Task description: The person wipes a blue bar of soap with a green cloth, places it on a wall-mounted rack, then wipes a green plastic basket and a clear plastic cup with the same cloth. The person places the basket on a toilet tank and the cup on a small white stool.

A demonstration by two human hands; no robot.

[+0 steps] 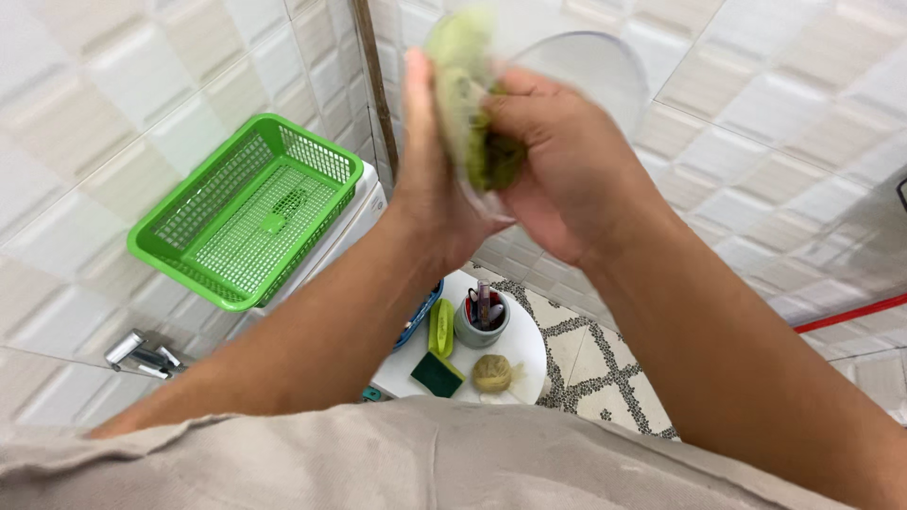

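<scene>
You hold a clear glass (pixel 586 71) up in front of you, raised close to the tiled wall (pixel 775 123), with a green scrubbing pad (pixel 468 94) pressed against it. The glass is smooth, round and see-through; motion blurs its rim, so its exact tilt cannot be told. The pad is soft, fibrous and yellow-green, darker where it bunches near the glass.

Your right hand (pixel 567 179) wraps the glass body, grip pressed together around it, which steadies the glass against the pad. Your left hand (pixel 430 179) has its fingers pressed flat along the pad, pinching it to the glass, a hold that suits rubbing the surface.

Below your arms sits a small round white table (pixel 524 349) on the patterned floor (pixel 605 378). On it stand a grey cup (pixel 480 326) holding small tools, a yellow-green sponge (pixel 440 328) on edge, a dark green sponge (pixel 436 375) lying flat, and a tan wad of scrubbing fibre (pixel 492 372). All sit close together, well apart from your hands.

To your left, a green plastic basket (pixel 248 210) with a mesh bottom rests tilted on a white ledge. A metal tap (pixel 142 354) projects from the wall below it.
</scene>
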